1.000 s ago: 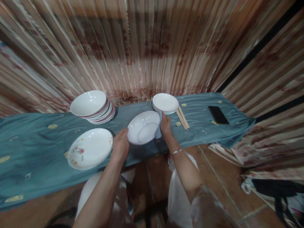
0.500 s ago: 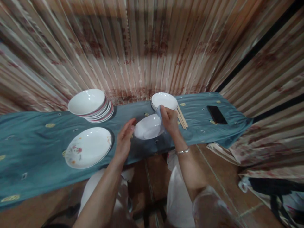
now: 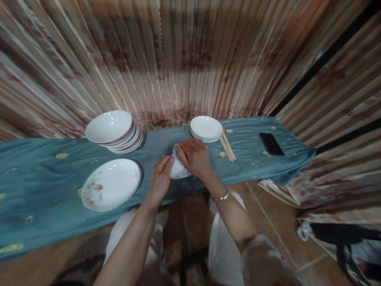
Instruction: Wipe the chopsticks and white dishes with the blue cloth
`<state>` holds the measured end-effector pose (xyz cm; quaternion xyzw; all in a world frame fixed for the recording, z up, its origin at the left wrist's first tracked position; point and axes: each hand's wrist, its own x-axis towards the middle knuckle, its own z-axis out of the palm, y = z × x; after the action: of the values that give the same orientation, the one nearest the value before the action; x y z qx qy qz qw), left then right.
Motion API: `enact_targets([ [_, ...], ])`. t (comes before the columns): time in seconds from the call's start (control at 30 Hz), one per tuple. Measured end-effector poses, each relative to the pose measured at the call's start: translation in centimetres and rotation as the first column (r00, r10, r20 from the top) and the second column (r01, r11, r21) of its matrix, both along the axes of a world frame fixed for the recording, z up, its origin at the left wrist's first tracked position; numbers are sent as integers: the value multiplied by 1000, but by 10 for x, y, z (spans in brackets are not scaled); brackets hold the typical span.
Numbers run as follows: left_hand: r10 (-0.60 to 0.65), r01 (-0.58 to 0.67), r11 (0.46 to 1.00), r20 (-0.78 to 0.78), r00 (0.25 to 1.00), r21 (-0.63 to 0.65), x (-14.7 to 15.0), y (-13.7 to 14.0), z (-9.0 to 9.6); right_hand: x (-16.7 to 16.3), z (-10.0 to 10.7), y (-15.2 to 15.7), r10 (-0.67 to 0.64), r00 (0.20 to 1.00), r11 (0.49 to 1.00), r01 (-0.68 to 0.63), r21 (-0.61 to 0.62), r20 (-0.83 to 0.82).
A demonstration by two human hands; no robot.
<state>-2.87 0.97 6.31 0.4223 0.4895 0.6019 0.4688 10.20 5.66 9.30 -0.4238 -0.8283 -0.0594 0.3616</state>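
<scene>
A white bowl is held over the table's front part, mostly covered by my hands. My left hand is closed on its left rim, thumb on top. Across the bowl reaches my right hand, closed on a pale bluish cloth, whose edge shows by the bowl's left rim, close to my left fingertips. Just behind my right hand is a short stack of small white dishes. To the left of my left hand lies a white oval plate with flowers.
A tall stack of white bowls with red-lined rims stands at the back left. Wooden chopsticks lie beside the small dishes, and a black phone farther right. A teal cloth covers the narrow table; a pleated curtain hangs behind it.
My right hand has moved left across the bowl, taking the cloth from its right rim to its left. My left hand, earlier open beside the bowl, is now closed on the rim.
</scene>
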Motion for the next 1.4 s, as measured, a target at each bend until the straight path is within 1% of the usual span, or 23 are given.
enact_targets([
  [0.07, 3, -3, 1000, 24, 1000, 20, -3, 1, -6, -7, -1, -2, -8, 998, 999, 6, 48, 56],
  [0.17, -13, 11, 1000, 62, 998, 29, -6, 3, -13, -11, -3, 0, 0, 997, 998, -5, 59, 80],
  [0.27, -28, 26, 1000, 110, 994, 14, -7, 5, -18, -10, -4, 5, -1, 998, 999, -2, 39, 59],
  [0.37, -17, 19, 1000, 134, 991, -13, -8, 6, -19, -9, -3, 8, -17, 999, 1000, 17, 10, 27],
  [0.5, -17, 17, 1000, 137, 990, 1, -8, 7, -19, -10, -2, 11, -36, 999, 999, 35, -36, -5],
  [0.57, -18, 17, 1000, 143, 990, 12, -8, 8, -19, -9, -3, 12, -36, 999, 998, 34, -47, -32],
  [0.7, 9, -7, 1000, 146, 989, -13, -10, 7, -18, -7, -6, 18, -29, 991, 995, 17, -96, -129],
  [0.8, 35, -31, 999, 158, 987, -31, -11, 8, -19, -4, -9, 22, -49, 975, 989, 18, -146, -216],
  [0.97, 69, -63, 997, 195, 978, -39, -14, 9, -20, -4, -11, 27, -46, 948, 983, -14, -185, -315],
  [1.17, 81, -69, 996, 215, 973, -64, -14, 7, -13, -5, -21, 34, -76, 885, 967, -48, -252, -459],
  [1.33, 138, -119, 986, 178, 974, -116, -15, 5, -4, -2, -34, 44, -152, 794, 943, -62, -327, -588],
  [1.4, 146, -122, 985, 206, 968, -125, -16, 5, -3, -1, -41, 47, -195, 750, 931, -60, -359, -632],
])
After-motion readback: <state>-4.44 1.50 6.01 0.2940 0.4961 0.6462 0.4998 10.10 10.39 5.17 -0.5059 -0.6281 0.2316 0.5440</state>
